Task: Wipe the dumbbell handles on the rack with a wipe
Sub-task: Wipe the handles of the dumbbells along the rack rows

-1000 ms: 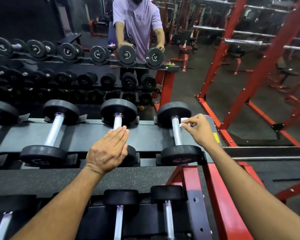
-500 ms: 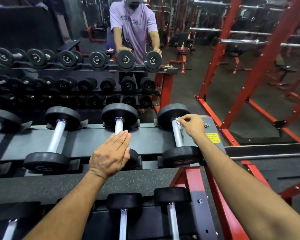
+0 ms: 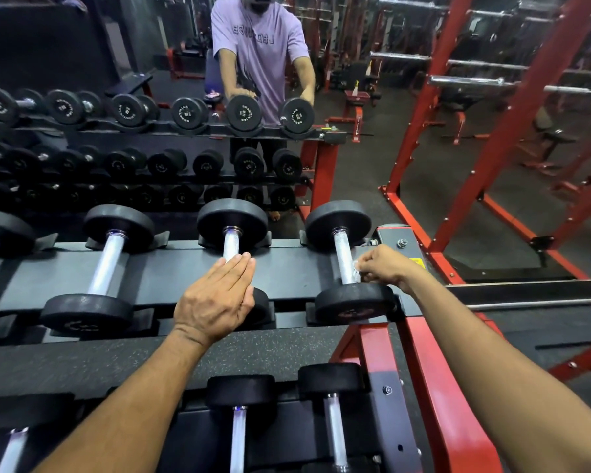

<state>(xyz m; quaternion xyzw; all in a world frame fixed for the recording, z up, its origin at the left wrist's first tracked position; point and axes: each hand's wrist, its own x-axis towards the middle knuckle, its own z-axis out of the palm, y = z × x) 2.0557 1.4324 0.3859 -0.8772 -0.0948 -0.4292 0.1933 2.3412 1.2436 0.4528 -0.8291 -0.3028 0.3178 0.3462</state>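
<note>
A: While the right hand (image 3: 382,266) pinches a small white wipe (image 3: 356,270) against the handle (image 3: 344,259) of the dumbbell at the rack's (image 3: 171,271) right end, near its front weight, what else is listed?

B: Left hand (image 3: 215,302): flat, fingers together, empty, resting on the neighbouring dumbbell (image 3: 232,230). Remaining handles leftward and on the lower tier: seemingly not yet wiped, though I cannot tell

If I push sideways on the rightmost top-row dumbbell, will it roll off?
Probably not: the dumbbell has both round heads seated in cradles on the rack. It looks solid, likely heavy. The right hand pressing the wipe on its handle shouldn't shift it.
</note>
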